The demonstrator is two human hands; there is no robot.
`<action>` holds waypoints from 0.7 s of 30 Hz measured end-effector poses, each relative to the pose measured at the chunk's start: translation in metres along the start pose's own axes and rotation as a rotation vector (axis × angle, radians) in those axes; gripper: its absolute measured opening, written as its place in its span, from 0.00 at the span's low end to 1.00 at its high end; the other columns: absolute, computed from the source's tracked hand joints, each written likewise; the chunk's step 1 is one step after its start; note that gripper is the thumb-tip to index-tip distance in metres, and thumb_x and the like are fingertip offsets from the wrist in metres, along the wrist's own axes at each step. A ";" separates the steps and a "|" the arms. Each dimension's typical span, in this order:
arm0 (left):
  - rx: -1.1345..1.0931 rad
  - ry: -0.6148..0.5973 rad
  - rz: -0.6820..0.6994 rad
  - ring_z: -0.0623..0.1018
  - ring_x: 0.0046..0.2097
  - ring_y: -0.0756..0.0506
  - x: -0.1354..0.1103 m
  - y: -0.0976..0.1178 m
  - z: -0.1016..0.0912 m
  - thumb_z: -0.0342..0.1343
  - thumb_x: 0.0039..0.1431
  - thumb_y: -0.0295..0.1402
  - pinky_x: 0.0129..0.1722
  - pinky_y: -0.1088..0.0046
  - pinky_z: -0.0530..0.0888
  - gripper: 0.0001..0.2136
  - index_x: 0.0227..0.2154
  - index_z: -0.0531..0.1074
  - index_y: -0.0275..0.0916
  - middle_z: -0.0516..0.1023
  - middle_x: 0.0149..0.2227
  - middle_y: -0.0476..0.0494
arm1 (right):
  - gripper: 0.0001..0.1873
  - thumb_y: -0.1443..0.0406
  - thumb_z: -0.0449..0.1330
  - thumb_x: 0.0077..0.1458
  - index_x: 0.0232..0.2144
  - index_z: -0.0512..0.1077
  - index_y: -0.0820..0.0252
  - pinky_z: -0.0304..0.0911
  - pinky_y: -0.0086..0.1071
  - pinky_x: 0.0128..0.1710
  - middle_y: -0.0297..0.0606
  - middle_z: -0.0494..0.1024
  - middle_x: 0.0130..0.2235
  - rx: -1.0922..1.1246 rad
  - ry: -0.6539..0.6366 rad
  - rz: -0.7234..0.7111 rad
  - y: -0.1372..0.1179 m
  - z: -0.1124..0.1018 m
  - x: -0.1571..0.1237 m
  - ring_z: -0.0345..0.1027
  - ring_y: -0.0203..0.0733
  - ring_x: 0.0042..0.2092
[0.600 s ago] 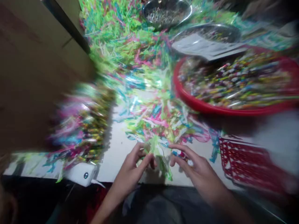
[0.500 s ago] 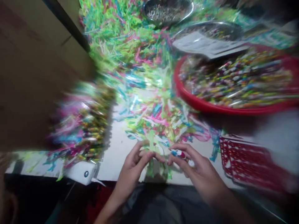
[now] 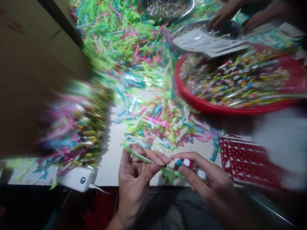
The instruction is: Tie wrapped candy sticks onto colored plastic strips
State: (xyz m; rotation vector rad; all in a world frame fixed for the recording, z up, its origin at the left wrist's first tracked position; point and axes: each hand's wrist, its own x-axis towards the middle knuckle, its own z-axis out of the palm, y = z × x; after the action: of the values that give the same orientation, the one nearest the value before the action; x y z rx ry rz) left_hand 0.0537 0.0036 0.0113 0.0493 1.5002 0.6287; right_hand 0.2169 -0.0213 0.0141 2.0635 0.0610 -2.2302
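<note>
Being pinched by left hand (image 3: pixel 137 177), thumb against fingers: green strip (image 3: pixel 139 156). White-ended pieces (image 3: pixel 188 163) being gripped in right hand (image 3: pixel 211 180). Bowl (image 3: pixel 238 26) being reached into by co-worker's hand (image 3: pixel 222 16).

Bright green is shown by the thin strip (image 3: pixel 141 157) in the left hand (image 3: pixel 140 175), while the small pieces (image 3: pixel 188 163) in the right hand (image 3: pixel 208 179) are coloured blue and white, pink and white, and plain white. Beyond both hands, a heap of strips (image 3: pixel 136 57) is mottled in lime green, pink, blue and white, and left of the left hand, a pile (image 3: pixel 72 127) is streaked with pink, blue and gold near a white device (image 3: pixel 72 179). Beyond the right hand, a red tub (image 3: pixel 216 109) is speckled inside with many colours, and right of that hand, a stack (image 3: pixel 251 159) is patterned in dark red and white.
</note>
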 end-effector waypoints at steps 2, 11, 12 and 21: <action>0.025 0.029 0.071 0.84 0.41 0.51 0.003 0.003 -0.002 0.65 0.63 0.22 0.46 0.77 0.81 0.12 0.42 0.70 0.44 0.82 0.33 0.54 | 0.12 0.51 0.64 0.59 0.42 0.81 0.43 0.62 0.24 0.26 0.29 0.79 0.31 0.057 -0.019 0.073 -0.003 -0.002 -0.002 0.61 0.34 0.26; 0.073 0.037 0.179 0.84 0.40 0.52 0.000 0.013 -0.002 0.64 0.63 0.20 0.46 0.78 0.81 0.13 0.41 0.69 0.44 0.83 0.33 0.55 | 0.08 0.60 0.59 0.65 0.39 0.79 0.43 0.68 0.15 0.34 0.24 0.79 0.31 0.092 -0.075 -0.017 -0.013 0.000 -0.005 0.74 0.31 0.35; 0.076 0.031 0.182 0.84 0.40 0.52 0.000 0.013 -0.001 0.63 0.64 0.19 0.46 0.77 0.81 0.13 0.42 0.69 0.44 0.83 0.34 0.55 | 0.08 0.60 0.59 0.65 0.40 0.79 0.43 0.68 0.15 0.34 0.24 0.79 0.31 0.064 -0.087 -0.034 -0.010 0.000 -0.005 0.73 0.31 0.35; 0.067 -0.002 0.175 0.84 0.40 0.51 -0.001 0.013 -0.001 0.63 0.64 0.19 0.46 0.76 0.81 0.13 0.41 0.68 0.44 0.83 0.34 0.54 | 0.11 0.54 0.58 0.65 0.44 0.79 0.44 0.71 0.20 0.35 0.30 0.79 0.35 -0.058 -0.092 -0.080 0.010 0.000 -0.004 0.73 0.34 0.35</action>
State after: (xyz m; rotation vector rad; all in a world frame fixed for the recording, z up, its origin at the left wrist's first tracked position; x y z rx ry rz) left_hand 0.0484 0.0136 0.0175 0.2348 1.5252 0.7186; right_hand 0.2184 -0.0311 0.0185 1.9600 0.2018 -2.3363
